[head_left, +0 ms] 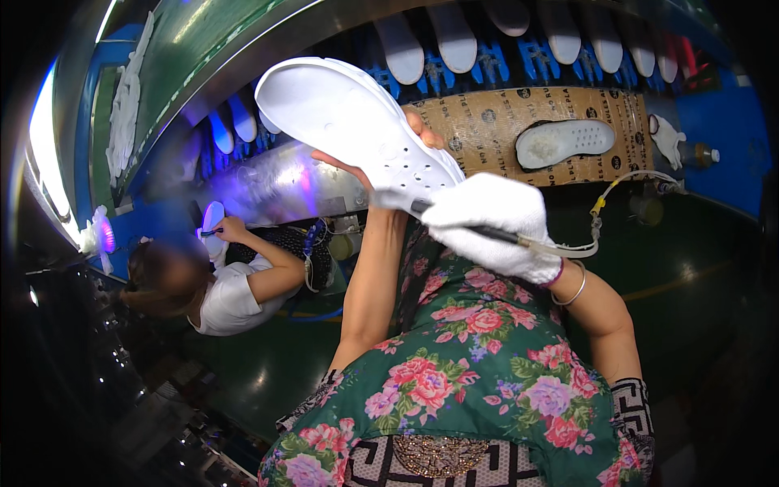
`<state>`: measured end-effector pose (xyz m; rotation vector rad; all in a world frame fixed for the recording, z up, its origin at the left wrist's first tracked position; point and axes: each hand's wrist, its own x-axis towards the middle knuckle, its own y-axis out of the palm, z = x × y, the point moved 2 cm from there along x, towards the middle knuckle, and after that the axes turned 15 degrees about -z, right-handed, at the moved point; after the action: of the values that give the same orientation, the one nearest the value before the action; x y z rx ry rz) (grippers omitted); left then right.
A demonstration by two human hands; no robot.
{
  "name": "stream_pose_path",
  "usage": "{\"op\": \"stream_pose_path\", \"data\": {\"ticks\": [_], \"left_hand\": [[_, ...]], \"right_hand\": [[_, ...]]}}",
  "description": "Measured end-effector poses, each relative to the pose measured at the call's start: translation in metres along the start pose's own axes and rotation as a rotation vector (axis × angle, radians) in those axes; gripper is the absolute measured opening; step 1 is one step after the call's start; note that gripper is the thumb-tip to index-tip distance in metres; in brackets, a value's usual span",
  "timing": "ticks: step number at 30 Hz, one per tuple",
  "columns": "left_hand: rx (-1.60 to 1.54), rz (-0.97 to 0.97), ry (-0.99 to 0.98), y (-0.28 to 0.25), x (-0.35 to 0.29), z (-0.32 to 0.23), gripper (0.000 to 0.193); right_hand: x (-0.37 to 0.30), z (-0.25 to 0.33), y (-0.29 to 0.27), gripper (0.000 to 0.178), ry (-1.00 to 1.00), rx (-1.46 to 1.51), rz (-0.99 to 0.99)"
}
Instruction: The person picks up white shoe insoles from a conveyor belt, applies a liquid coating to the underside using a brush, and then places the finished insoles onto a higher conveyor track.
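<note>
My left hand (423, 130), bare, grips a white foam shoe sole (333, 105) from beneath, its fingers wrapped round both edges. The sole is raised above the bench and tilted, with small round holes in its forepart. In a white knitted glove, my right hand (495, 215) is closed round a dark-handled brush (497, 234). The blurred brush tip is at the forepart edge of the sole; whether it touches cannot be made out. A clear tube (580, 250) runs from the handle's rear end toward a fitting at the right.
Cardboard (479, 122) covers the bench, with another sole (564, 144) lying on it. A white glove (667, 140) and a small bottle (699, 154) are at its right end. Behind, several soles (456, 45) stand on blue holders (490, 65). A co-worker (235, 284) works at the left.
</note>
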<state>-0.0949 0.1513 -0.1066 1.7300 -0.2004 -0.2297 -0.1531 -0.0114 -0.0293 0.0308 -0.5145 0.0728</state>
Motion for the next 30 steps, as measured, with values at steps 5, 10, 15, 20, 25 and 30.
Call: {"op": "stream_pose_path", "data": {"ticks": [5,10,15,20,25,30], "left_hand": [[0.062,0.019,-0.124,-0.009,0.008,-0.01,0.121],[0.117,-0.022,-0.089,-0.031,0.009,-0.02,0.121],[0.077,0.014,-0.219,-0.02,0.018,-0.018,0.121],[0.29,-0.054,-0.225,-0.007,0.019,-0.021,0.118],[0.345,-0.083,-0.336,-0.007,0.026,-0.024,0.119],[0.498,-0.141,-0.446,-0.007,0.027,-0.03,0.119]], "right_hand": [[-0.023,-0.008,0.01,0.033,-0.239,-0.217,0.05],[-0.005,-0.002,0.001,0.02,-0.033,-0.047,-0.082],[-0.019,-0.003,0.008,0.022,-0.106,-0.152,0.093],[-0.006,-0.005,-0.002,0.02,-0.036,-0.114,-0.052],[-0.022,-0.005,0.009,0.027,-0.175,-0.216,0.132],[-0.009,-0.003,0.001,0.017,0.047,-0.104,0.057]]}}
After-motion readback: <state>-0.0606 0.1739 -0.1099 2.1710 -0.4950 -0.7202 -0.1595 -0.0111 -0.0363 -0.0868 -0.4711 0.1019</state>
